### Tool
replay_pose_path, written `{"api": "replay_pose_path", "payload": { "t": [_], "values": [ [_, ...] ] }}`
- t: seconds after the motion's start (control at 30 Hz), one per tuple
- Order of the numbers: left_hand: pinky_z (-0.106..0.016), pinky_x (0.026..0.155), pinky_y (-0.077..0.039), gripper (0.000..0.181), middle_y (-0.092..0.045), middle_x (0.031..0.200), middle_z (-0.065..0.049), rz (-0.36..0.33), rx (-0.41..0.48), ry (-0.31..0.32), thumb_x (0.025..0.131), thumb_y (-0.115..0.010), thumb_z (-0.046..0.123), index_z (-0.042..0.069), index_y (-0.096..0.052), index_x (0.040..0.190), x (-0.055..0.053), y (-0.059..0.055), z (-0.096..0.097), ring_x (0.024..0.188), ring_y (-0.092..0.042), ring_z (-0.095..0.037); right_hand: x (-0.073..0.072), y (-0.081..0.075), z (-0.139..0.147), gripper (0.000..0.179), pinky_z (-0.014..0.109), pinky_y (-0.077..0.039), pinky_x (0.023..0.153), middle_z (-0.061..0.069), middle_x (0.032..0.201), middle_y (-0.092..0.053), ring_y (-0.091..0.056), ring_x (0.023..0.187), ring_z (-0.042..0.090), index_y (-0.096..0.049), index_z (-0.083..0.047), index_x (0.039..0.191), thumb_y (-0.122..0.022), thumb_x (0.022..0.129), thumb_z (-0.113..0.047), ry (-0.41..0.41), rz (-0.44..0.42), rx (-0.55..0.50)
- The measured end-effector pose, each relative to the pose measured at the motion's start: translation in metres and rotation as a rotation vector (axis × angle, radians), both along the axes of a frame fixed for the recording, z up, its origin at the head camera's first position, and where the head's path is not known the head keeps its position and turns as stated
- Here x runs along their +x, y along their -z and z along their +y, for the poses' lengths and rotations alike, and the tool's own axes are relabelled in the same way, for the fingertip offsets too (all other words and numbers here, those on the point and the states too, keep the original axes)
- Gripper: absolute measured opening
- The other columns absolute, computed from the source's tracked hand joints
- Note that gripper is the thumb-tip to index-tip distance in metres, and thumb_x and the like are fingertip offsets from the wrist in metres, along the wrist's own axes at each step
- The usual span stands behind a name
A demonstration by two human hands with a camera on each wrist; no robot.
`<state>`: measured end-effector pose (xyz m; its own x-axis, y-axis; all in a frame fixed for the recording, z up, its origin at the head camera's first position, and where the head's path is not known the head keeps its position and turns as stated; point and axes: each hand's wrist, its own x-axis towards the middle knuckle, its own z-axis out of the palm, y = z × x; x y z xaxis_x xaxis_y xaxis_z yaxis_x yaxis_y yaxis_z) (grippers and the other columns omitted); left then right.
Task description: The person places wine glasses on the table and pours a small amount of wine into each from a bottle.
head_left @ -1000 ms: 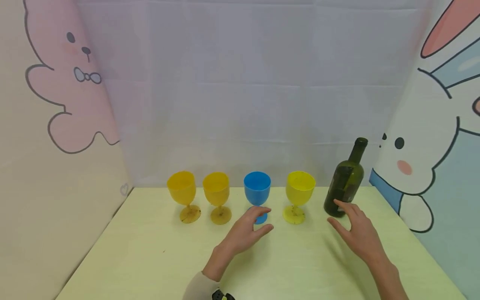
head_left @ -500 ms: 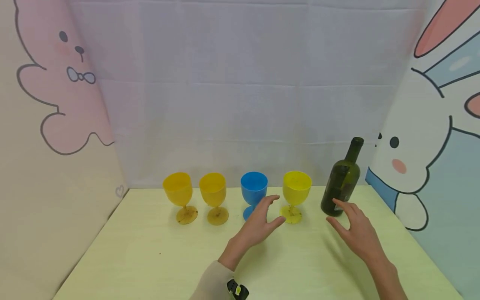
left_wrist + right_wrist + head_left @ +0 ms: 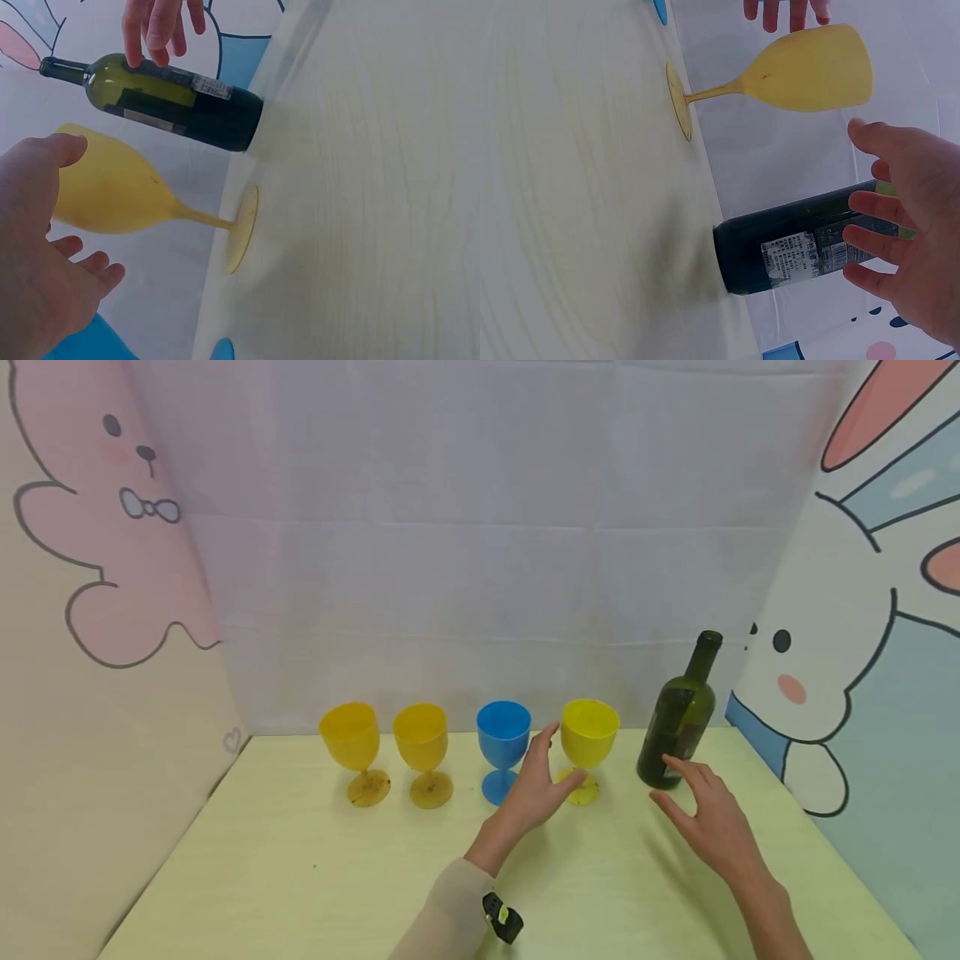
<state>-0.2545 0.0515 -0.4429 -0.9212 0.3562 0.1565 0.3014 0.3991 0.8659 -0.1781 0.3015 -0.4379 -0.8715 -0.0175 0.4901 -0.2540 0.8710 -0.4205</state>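
My left hand reaches between the blue goblet and the bright yellow goblet, thumb and fingers spread apart. In the left wrist view the yellow goblet's bowl sits between thumb and fingers, which are not curled round it. My right hand is held in front of the dark green wine bottle, fingers extended and thumb apart. The bottle's label shows in the right wrist view. Both goblet and bottle stand upright on the table.
Two amber-yellow goblets, one at the far left and one beside it, stand in the same row. Behind the pale table hangs a white cloth. Side panels with cartoon animals flank the table.
My left hand has moved right and forward, from in front of the blue goblet to the bright yellow one. The right hand stays by the bottle. The head view has shifted slightly.
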Motion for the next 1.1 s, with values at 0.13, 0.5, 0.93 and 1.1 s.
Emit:
{"api": "replay_pose_path", "payload": {
  "t": [0.13,0.5,0.93,1.1],
  "values": [
    [-0.05,0.116,-0.038,0.086,-0.023,0.164,0.005,-0.029,0.018,-0.026,0.092,-0.066,0.047,0.03,-0.014,0.159,-0.005,-0.001,0.008,0.148,-0.031,-0.022,0.0,-0.001,0.001,0.056,0.065,-0.044,0.093,0.023,0.126,-0.058,-0.054,0.115,0.044,-0.055,-0.003,0.136,-0.074,0.09,-0.026,-0.003,0.016,-0.006],
    [-0.052,0.117,-0.036,0.094,-0.023,0.164,0.004,-0.067,0.116,-0.037,0.089,-0.071,0.046,0.03,-0.011,0.159,-0.015,0.006,0.026,0.145,-0.033,-0.023,0.002,-0.007,0.0,0.055,0.064,-0.042,0.094,0.022,0.127,-0.057,-0.051,0.117,0.042,-0.054,-0.003,0.137,-0.073,0.091,-0.026,-0.014,-0.011,-0.059],
    [-0.048,0.117,-0.037,0.092,-0.041,0.149,0.006,-0.058,0.306,-0.086,0.085,-0.079,0.037,0.03,-0.019,0.155,-0.029,0.015,0.046,0.13,-0.046,-0.017,0.002,-0.001,0.002,0.053,0.059,-0.04,0.095,0.019,0.125,-0.057,-0.05,0.117,0.037,-0.054,-0.003,0.137,-0.072,0.092,-0.024,-0.026,0.008,-0.103],
    [-0.047,0.115,-0.039,0.089,-0.046,0.142,0.008,-0.027,0.353,-0.081,0.084,-0.081,0.032,0.032,-0.025,0.152,-0.031,0.016,0.051,0.125,-0.05,-0.016,0.002,-0.001,0.004,0.053,0.058,-0.04,0.095,0.019,0.126,-0.058,-0.05,0.116,0.037,-0.055,-0.002,0.136,-0.073,0.091,-0.022,-0.035,0.023,-0.112]
  ]
}}
